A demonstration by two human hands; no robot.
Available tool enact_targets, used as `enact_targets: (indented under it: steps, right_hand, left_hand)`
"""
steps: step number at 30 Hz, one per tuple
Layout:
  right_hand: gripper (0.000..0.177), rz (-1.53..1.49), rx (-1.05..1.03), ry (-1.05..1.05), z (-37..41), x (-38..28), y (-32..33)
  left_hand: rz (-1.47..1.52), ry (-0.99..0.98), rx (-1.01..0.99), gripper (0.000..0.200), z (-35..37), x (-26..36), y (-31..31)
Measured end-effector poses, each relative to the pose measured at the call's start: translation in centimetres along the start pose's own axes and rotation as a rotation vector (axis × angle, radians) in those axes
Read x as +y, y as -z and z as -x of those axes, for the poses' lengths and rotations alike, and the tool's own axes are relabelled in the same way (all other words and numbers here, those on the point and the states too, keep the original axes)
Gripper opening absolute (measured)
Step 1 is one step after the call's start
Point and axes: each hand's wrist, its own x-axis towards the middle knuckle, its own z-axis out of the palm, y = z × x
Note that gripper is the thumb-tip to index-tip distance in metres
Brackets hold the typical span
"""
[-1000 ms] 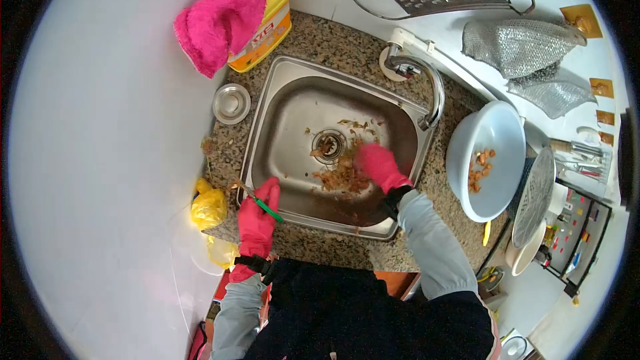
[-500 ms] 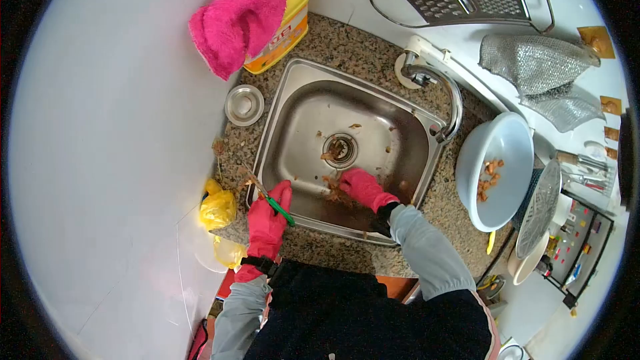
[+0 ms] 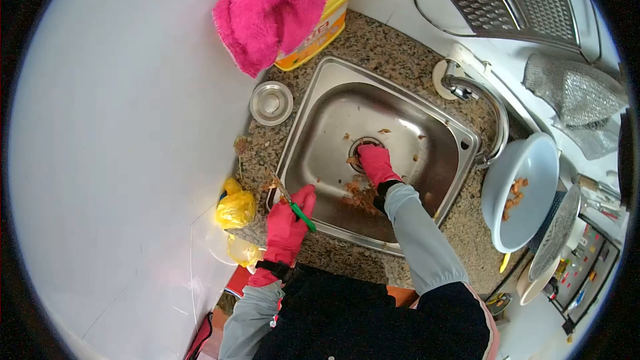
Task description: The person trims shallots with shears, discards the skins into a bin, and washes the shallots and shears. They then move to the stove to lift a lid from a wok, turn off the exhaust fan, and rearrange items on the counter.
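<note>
My left hand [image 3: 287, 227], in a pink rubber glove, is closed around a green-handled tool [image 3: 303, 217] at the sink's near left edge. The tool's narrow, brown-smeared end points up and left over the rim. Also gloved in pink, my right hand [image 3: 375, 162] reaches down to the drain [image 3: 359, 153] of the steel sink [image 3: 320, 113]. Its fingers are curled together over the drain opening, and the fingertips are hidden. Brown wet scraps [image 3: 360, 197] lie in a heap on the sink floor just below that hand, with small bits scattered around the basin.
A light-blue basin [image 3: 540, 180] with orange-brown pieces stands right of the sink, beneath the curved faucet [image 3: 497, 120]. A metal strainer cup [image 3: 271, 103], a yellow bottle [image 3: 333, 7] with a pink cloth [image 3: 267, 20], and a yellow plastic bag [image 3: 236, 208] are at the left.
My right hand has moved from the heap of scraps up to the drain. The left hand still holds the green-handled tool at the rim. The whole view has shifted slightly.
</note>
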Motion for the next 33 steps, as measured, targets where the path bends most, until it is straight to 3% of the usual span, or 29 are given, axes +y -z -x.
enact_targets:
  steps: [2,6,8,9,11,12,14,15,17,18,20,21,23,24,26,28,30,31,33]
  right_hand:
    - [0.018,0.043,-0.105,0.009,0.0,-0.5,1.3]
    - [0.02,0.013,-0.087,0.023,0.3,0.1,0.9]
    - [0.022,-0.168,-0.005,0.137,1.5,0.5,2.6]
    - [0.022,-0.162,-0.004,0.137,1.9,0.5,3.1]
    - [0.02,-0.55,0.069,0.057,3.0,0.7,4.2]
    - [0.02,-0.543,0.07,0.056,3.9,0.7,4.4]
    - [0.019,-0.524,-0.107,0.277,6.1,0.4,4.3]
    - [0.019,-0.519,-0.107,0.277,7.2,-0.3,5.5]
    - [0.02,-0.282,-0.396,0.441,9.1,-1.9,8.5]
    - [0.02,-0.279,-0.396,0.441,8.8,-1.8,8.6]
    - [0.031,-0.256,-0.268,0.124,7.6,-1.5,8.8]
    - [0.031,-0.257,-0.271,0.124,6.8,-1.5,8.7]
    - [0.035,-0.333,0.06,0.186,5.6,-1.7,7.7]
    - [0.035,-0.336,0.059,0.184,5.4,-1.9,6.0]
    - [0.036,-0.249,0.179,0.381,5.2,-2.5,1.9]
    - [0.032,-0.123,0.075,0.365,6.9,-4.0,3.5]
    - [0.021,-0.1,-0.365,0.465,9.3,-4.5,6.4]
    - [0.021,-0.096,-0.369,0.462,9.2,-4.0,6.6]
    - [0.017,-0.211,-0.087,0.247,8.5,-2.6,7.1]
  left_hand:
    - [-0.096,0.027,-0.048,0.026,-0.1,0.2,0.1]
    - [-0.083,-0.013,-0.024,0.025,-0.2,0.0,-0.1]
    - [-0.12,-0.023,-0.022,0.026,0.0,-0.1,-0.1]
    - [-0.114,-0.024,-0.02,0.026,0.0,-0.2,-0.1]
    - [-0.148,0.069,-0.087,0.027,0.1,-0.5,-0.1]
    - [-0.142,0.067,-0.087,0.027,0.1,-0.7,-0.3]
    - [-0.062,-0.064,0.039,0.025,0.1,-1.1,-0.5]
    - [-0.058,-0.065,0.041,0.025,0.1,-1.1,-0.5]
    - [-0.051,-0.047,0.03,0.024,0.2,-1.1,-0.5]
    - [-0.049,-0.047,0.031,0.024,0.1,-1.1,-0.5]
    - [-0.109,-0.082,0.038,0.023,0.1,-1.2,-0.5]
    - [-0.109,-0.078,0.037,0.023,0.1,-1.0,-0.5]
    - [-0.095,-0.082,0.044,0.023,0.2,-0.4,-0.2]
    - [-0.098,-0.081,0.042,0.023,0.2,-0.6,-0.4]
    - [-0.045,-0.073,0.061,0.023,0.2,-1.2,-0.6]
    - [-0.101,-0.016,0.001,0.025,0.1,-0.6,-0.1]
    - [-0.142,0.043,-0.066,0.027,0.0,-0.3,0.0]
    - [-0.143,0.042,-0.072,0.027,0.0,-0.3,0.0]
    - [-0.143,0.047,-0.073,0.027,0.1,-0.3,-0.1]
